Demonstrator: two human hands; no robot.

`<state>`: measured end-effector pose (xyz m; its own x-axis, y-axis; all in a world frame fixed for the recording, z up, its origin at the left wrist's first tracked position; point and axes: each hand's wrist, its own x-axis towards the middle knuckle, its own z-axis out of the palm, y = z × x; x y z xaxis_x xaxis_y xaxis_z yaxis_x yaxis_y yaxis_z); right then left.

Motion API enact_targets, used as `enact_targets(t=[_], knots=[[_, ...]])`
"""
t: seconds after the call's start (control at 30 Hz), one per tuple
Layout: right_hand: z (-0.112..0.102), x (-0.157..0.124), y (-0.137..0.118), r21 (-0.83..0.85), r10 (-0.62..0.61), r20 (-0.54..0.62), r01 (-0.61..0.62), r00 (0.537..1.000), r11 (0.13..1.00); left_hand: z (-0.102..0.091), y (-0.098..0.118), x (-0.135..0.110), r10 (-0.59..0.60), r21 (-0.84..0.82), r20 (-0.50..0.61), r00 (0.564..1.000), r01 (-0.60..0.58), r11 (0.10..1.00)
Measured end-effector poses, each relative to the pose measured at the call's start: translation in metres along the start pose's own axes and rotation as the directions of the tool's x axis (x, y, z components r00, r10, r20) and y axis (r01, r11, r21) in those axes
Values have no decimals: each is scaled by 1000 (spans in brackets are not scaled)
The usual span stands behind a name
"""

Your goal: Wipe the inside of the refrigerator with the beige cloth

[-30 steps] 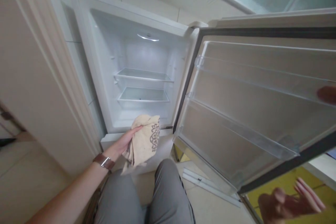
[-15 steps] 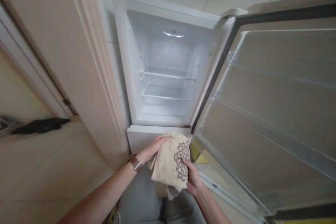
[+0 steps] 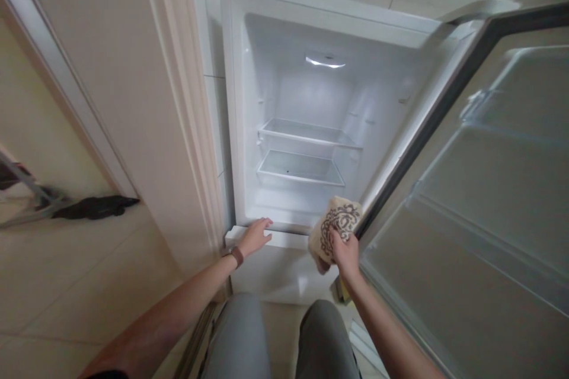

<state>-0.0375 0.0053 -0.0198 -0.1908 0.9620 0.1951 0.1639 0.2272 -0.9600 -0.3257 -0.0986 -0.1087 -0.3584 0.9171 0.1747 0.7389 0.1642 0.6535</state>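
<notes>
An open white fridge (image 3: 235,100) stands before me, lit inside, with two bare glass shelves (image 3: 306,133). My left hand (image 3: 255,235), with a watch at its wrist, rests open with fingers flat on the bottom front ledge of the fridge compartment. My right hand (image 3: 343,250) grips a bunched beige cloth (image 3: 335,222) with a dark ornamental pattern, holding it at the lower right corner of the compartment opening, next to the door hinge side.
The fridge door (image 3: 489,201) hangs open to the right, its clear door racks bare. A cream door frame (image 3: 178,100) and wall stand left of the fridge. A dark object (image 3: 95,206) lies on the tiled floor at left. My grey-trousered knees (image 3: 284,337) are below.
The cloth passed from my left hand to my right. My left hand let go and moved onto the fridge ledge. The right hand carried the cloth up to the compartment's lower right corner.
</notes>
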Motion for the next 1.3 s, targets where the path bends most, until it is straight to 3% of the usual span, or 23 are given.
enact_targets(t=[0.07,0.13,0.17,0.23,0.33,0.43,0.53,0.73,0.9,1.07,1.3], knots=[[16,32,1,-242,-202,22,202,979,949,-5,-12,28,79,101,32,996,-82,992],[38,55,9,-472,-296,207,360,932,805,-7,-25,58,138,179,91,986,-152,972],[50,64,16,-577,-260,324,408,910,708,-8,-32,72,158,205,121,980,-181,962],[74,77,34,-735,-45,494,445,868,511,-7,-45,97,178,259,196,964,-226,939],[105,93,58,-820,212,542,458,813,343,-3,-62,120,181,341,326,928,-294,893],[122,111,71,-819,259,556,466,790,336,0,-71,128,205,347,383,901,-346,872],[125,132,74,-810,241,563,470,790,352,0,-72,127,195,338,394,898,-339,878],[104,170,81,-874,377,466,350,800,338,-1,-69,125,159,352,386,909,-304,885],[94,186,90,-879,445,455,308,771,365,-6,-66,125,152,355,408,900,-310,882],[106,205,104,-867,441,459,281,771,412,-9,-62,124,137,371,420,897,-307,876],[128,255,118,-851,411,480,298,775,432,-8,-65,123,141,376,422,895,-314,871]])
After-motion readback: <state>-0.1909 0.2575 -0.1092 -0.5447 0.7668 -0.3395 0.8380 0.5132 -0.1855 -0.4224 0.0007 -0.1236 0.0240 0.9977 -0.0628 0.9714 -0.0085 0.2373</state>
